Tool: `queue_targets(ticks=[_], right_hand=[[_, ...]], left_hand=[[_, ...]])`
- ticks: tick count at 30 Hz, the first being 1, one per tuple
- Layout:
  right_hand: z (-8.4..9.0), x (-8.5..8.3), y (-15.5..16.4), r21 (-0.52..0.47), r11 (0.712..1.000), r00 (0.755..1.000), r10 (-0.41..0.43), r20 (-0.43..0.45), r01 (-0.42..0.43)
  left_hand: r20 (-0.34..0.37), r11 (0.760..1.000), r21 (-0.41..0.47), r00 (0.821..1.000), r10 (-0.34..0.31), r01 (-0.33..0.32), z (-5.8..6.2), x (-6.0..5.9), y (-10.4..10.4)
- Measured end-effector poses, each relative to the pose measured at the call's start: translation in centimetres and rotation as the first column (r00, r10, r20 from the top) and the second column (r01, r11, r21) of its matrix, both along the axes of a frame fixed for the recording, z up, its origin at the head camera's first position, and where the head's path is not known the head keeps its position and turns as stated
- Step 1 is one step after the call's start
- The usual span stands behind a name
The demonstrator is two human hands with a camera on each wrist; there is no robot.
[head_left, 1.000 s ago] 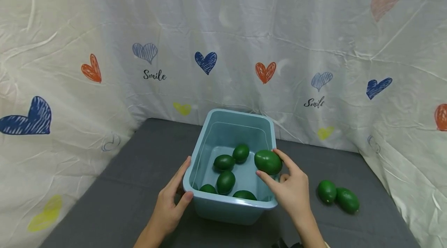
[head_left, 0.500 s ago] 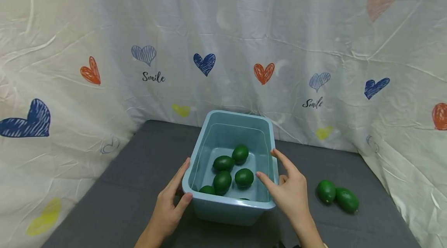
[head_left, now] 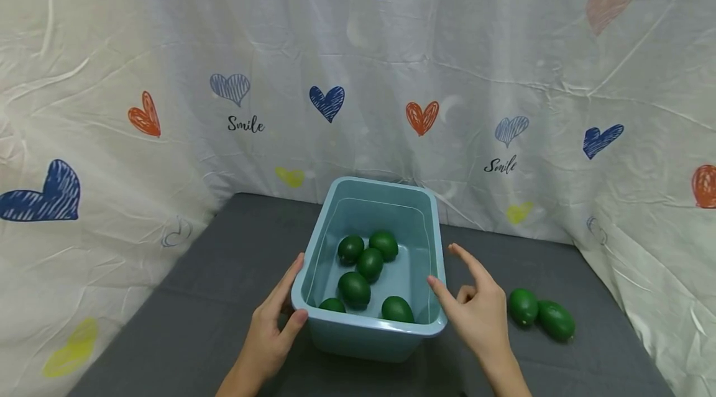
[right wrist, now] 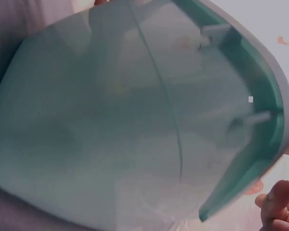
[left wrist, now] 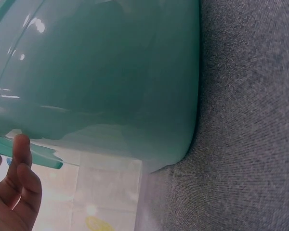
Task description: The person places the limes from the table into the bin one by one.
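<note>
A light blue plastic bin point(head_left: 370, 330) stands on the grey table, with several dark green oval fruits point(head_left: 354, 288) lying loose on its floor. My left hand point(head_left: 282, 304) holds the bin's near left corner, thumb over the rim and fingers along the outer wall. My right hand point(head_left: 464, 288) hovers just outside the bin's right rim, fingers spread and empty. The left wrist view shows the bin's outer wall point(left wrist: 111, 72) and my left hand's thumb point(left wrist: 20, 149) at the rim. In the right wrist view the bin's wall point(right wrist: 111, 120) fills the frame, with the right hand's fingertips point(right wrist: 279, 199) at the lower right.
Two more green fruits point(head_left: 523, 305) point(head_left: 556, 320) lie side by side on the grey table point(head_left: 212, 297) right of my right hand. A white cloth printed with hearts point(head_left: 330, 100) hangs close behind and to both sides.
My right hand let go of the green fruit it held over the bin; the fruit now lies inside and the others have rolled. The hand has drawn back to the right, empty.
</note>
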State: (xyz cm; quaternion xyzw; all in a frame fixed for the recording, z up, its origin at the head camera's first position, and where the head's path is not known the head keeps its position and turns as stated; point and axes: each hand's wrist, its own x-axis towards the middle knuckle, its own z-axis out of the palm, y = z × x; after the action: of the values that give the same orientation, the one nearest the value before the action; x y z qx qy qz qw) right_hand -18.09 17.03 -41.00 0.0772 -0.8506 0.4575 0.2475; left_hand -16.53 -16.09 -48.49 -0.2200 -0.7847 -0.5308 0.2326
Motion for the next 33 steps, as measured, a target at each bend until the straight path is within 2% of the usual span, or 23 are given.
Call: queue_targets(ticks=[6, 16, 24, 33], right_hand=[[-0.5, -0.1, 1.6, 0.011, 0.999, 0.998, -0.046, 0.037, 0.045], [-1.8, 0.1, 4.0, 0.049, 0.988, 0.982, -0.151, 0.116, 0.146], [-2.8, 0.0, 5.9, 0.077, 0.977, 0.97, -0.208, 0.124, 0.2], [-4.3, -0.3, 8.3, 0.144, 0.948, 0.938, -0.307, 0.163, 0.286]], left_hand=[[0.023, 1.0, 0.01, 1.0, -0.007, 0.007, 0.1, 0.0, 0.1], [0.013, 1.0, 0.005, 1.0, -0.004, 0.004, -0.2, 0.0, 0.3], [0.007, 1.0, 0.0, 1.0, 0.012, -0.012, 0.1, 0.0, 0.4], [0.007, 1.0, -0.008, 1.0, 0.015, -0.015, 0.1, 0.0, 0.1]])
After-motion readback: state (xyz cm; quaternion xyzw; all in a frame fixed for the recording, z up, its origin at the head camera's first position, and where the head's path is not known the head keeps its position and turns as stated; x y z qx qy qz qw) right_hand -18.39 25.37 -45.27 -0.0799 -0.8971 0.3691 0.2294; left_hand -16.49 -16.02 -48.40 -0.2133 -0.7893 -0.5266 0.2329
